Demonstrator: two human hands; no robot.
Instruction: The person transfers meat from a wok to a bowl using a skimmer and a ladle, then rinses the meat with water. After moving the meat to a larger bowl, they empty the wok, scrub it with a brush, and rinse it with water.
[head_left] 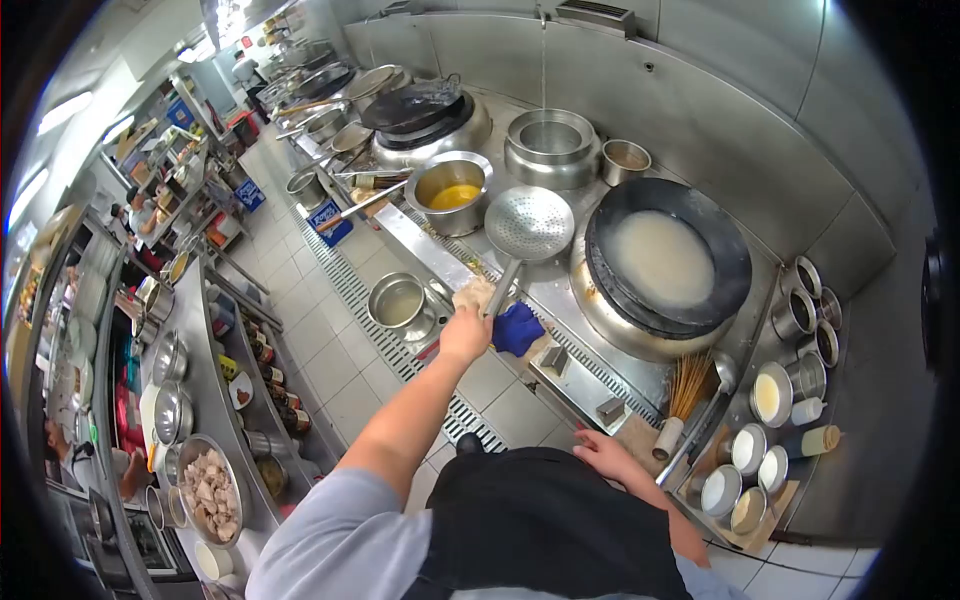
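Observation:
My left hand (468, 330) is closed at the grey handle of a round perforated strainer (530, 222), with a pale crumpled cloth (475, 293) bunched at the fingers. The strainer's bowl is over the steel range beside a large black wok (662, 262), which contains cloudy whitish liquid. A dark blue cloth (517, 329) lies on the range edge just right of that hand. Low by the front edge, my right hand (606, 457) holds nothing, its fingers loosely apart. Nearest to it are a bamboo wok brush (686, 392) and a ladle (724, 372).
A pot of yellow liquid (450, 196) stands behind the strainer. Seasoning bowls (748, 448) crowd the right side. On the left counter is a bowl of pale chunks (212, 492). A steel pot (398, 302) sits low near the floor grating. People (143, 215) stand farther off.

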